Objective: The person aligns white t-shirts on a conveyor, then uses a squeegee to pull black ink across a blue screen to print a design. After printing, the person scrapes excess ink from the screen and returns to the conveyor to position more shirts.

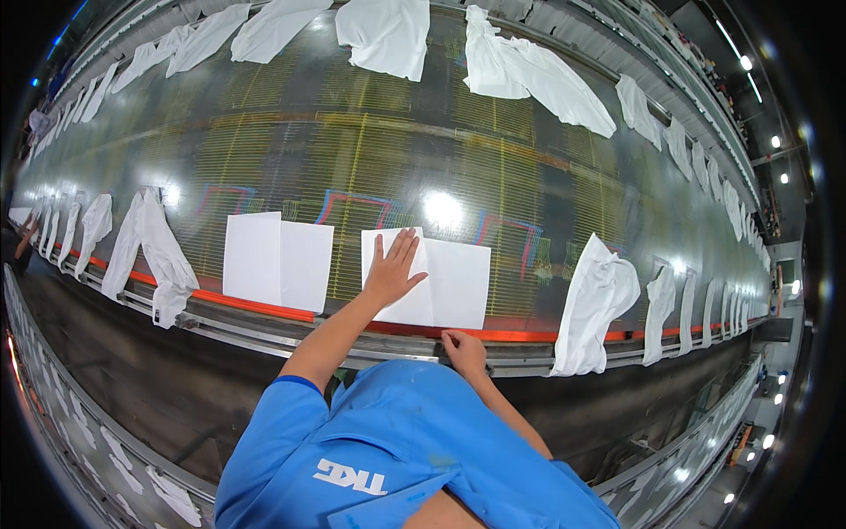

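My left hand (394, 267) lies flat, fingers spread, on the left part of a smooth white fabric panel (463, 278) on the long dark table (423, 154). The panel looks like two overlapping rectangular parts. My right hand (464, 351) is at the table's near edge, just below the panel, with its fingers curled by the metal rail (379, 353). What those fingers hold, if anything, cannot be made out. Left of my left arm, a second flat white panel (304, 264) rests by the near edge.
An orange strip (256, 306) runs along the near edge. White fabric pieces hang over it at the left (159, 247) and right (592, 309). More white pieces (383, 35) line the far edge. Yellow ruled lines and red-blue outlines (352, 201) mark the tabletop.
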Action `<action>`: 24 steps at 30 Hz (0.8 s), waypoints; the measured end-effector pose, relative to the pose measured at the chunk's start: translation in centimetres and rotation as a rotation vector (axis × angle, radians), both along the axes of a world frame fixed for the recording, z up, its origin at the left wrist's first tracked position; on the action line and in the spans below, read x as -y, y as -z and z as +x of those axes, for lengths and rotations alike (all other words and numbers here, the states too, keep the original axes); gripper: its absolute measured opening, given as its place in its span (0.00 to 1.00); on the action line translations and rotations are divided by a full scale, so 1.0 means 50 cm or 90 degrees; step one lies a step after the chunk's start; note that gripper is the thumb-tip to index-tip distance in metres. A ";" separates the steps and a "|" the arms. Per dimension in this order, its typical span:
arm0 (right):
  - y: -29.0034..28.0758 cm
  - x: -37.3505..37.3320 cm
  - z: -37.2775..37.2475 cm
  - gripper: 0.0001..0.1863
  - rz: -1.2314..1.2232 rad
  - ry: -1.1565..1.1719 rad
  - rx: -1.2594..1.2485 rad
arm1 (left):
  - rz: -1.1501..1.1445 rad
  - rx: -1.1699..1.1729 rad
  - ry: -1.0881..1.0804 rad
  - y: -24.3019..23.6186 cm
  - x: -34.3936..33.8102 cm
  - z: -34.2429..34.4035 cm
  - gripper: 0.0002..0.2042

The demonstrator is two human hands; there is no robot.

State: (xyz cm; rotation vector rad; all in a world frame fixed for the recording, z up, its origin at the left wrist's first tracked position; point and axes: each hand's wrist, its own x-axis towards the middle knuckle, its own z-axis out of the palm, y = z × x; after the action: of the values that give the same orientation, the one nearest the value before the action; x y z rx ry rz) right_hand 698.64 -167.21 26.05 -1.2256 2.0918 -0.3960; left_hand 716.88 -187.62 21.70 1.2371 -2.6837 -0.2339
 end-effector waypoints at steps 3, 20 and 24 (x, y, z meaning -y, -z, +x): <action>-0.032 -0.033 -0.047 0.13 -0.050 0.079 0.009 | 0.011 0.017 0.021 0.011 0.024 -0.012 0.41; 0.057 0.230 0.108 0.41 -0.333 -0.443 -0.190 | -0.006 -0.008 -0.129 0.010 0.041 0.092 0.37; 0.080 0.230 0.099 0.46 -0.261 -0.439 -0.172 | 0.001 0.027 -0.128 0.039 0.048 0.113 0.40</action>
State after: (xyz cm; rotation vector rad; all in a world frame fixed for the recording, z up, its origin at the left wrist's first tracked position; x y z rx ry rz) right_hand 703.60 -178.69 22.03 -2.2407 1.6814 -0.3543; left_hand 722.54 -190.00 19.73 1.5165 -2.5692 -0.1836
